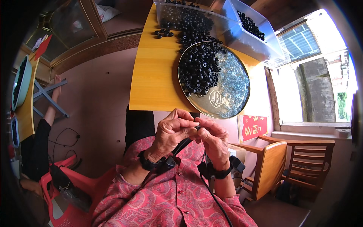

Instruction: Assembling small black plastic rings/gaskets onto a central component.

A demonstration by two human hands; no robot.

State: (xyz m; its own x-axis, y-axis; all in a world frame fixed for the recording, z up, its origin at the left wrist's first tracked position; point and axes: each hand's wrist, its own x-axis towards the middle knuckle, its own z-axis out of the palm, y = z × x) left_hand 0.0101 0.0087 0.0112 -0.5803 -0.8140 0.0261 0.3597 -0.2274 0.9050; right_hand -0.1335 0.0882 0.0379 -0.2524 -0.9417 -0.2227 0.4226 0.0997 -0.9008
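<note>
Both my hands come together in front of my chest, just off the near edge of the round metal tray. With fingers and thumb pinched, my left hand grips a small black piece. My right hand pinches the same piece from the other side. Fingertips cover most of it, so its exact shape is hidden. On the tray lies a heap of small black ring-like caps at the left. Tiny shiny clear-bluish pieces are spread over its right half.
The tray rests on a yellow wooden table. Behind it, more black caps spill from a clear bin; another translucent bin stands at right. Wooden chairs are at right, a red plastic chair at left, near another person's leg.
</note>
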